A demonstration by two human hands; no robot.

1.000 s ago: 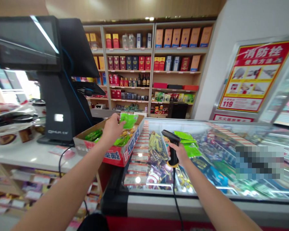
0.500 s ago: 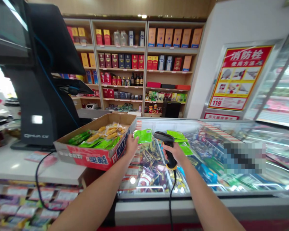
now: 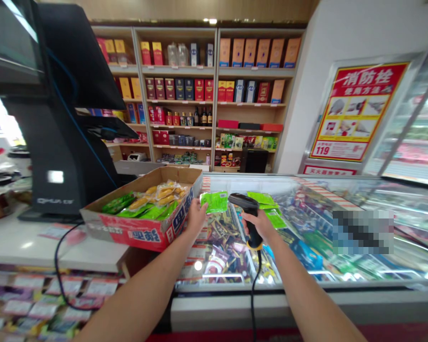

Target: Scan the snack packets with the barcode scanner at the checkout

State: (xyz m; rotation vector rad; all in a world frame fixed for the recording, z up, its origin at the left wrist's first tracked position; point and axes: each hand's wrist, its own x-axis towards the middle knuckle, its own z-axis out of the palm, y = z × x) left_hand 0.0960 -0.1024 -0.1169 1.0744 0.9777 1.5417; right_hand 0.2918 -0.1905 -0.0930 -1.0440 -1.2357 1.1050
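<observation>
My left hand (image 3: 197,216) is closed on the edge of a flat bright green snack packet (image 3: 216,202), whose small printed label faces up at its right end. Gripped by its handle in my right hand (image 3: 258,224) is a black barcode scanner (image 3: 244,203) with a yellow-trimmed base. The scanner's head points left toward the packet, a small gap between them. Beyond my right hand, several more green packets (image 3: 264,199) lie on the glass freezer top. To the left, an open cardboard box (image 3: 139,235) holds green packets and clear packs of yellow food (image 3: 166,192).
A black cash register (image 3: 60,156) stands on the white counter (image 3: 74,251) at left. The scanner's cable (image 3: 256,285) hangs over the front edge of the glass-topped freezer (image 3: 271,285). Shelves (image 3: 180,102) of boxes and bottles line the back wall, beside a red fire-hydrant sign (image 3: 358,114).
The green packet in my left hand has shifted slightly right, closer to the scanner. The right hand and scanner stay almost in place.
</observation>
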